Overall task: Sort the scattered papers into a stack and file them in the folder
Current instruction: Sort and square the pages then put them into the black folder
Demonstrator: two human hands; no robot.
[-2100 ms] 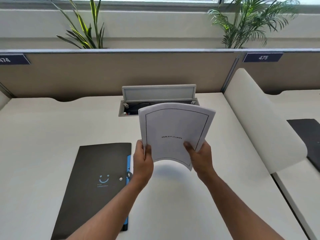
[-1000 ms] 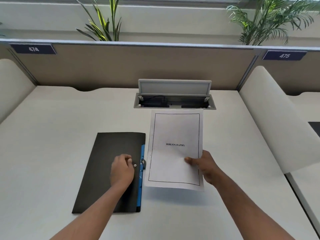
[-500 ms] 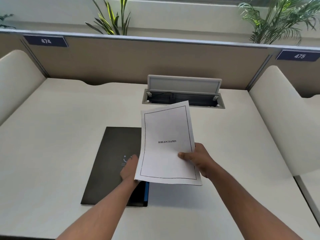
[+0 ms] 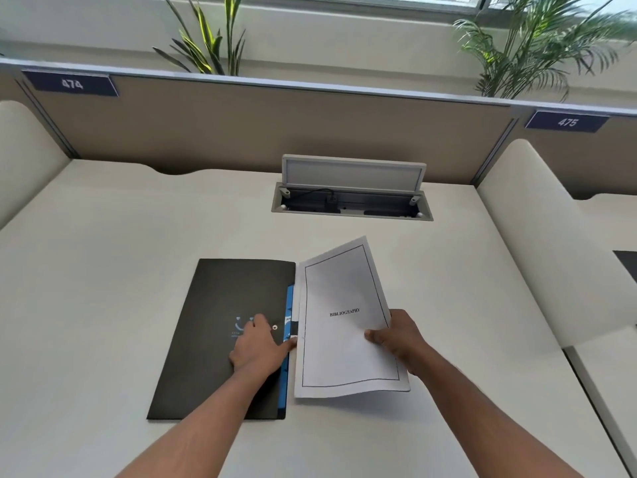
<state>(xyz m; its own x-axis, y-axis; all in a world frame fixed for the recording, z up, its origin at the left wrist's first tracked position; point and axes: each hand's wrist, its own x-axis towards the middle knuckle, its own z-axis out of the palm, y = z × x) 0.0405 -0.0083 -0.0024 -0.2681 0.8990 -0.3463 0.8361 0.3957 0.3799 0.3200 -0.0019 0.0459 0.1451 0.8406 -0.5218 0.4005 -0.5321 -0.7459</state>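
Observation:
A black folder with a blue edge strip lies closed on the white desk, left of centre. My left hand rests flat on its cover near the right edge, fingers spread by the white snap button. My right hand grips a stack of white papers by the right side; the top sheet reads "BIBLIOGRAPHY". The stack is lifted and tilted, and its left edge meets the folder's blue edge.
An open cable hatch with its raised lid sits in the desk behind the papers. Beige partitions stand at the back and rounded dividers at the sides. A dark object lies on the neighbouring desk.
The left hand let go of the paper stack and came down on the folder. The right hand swung the stack from over the folder to beside its right edge.

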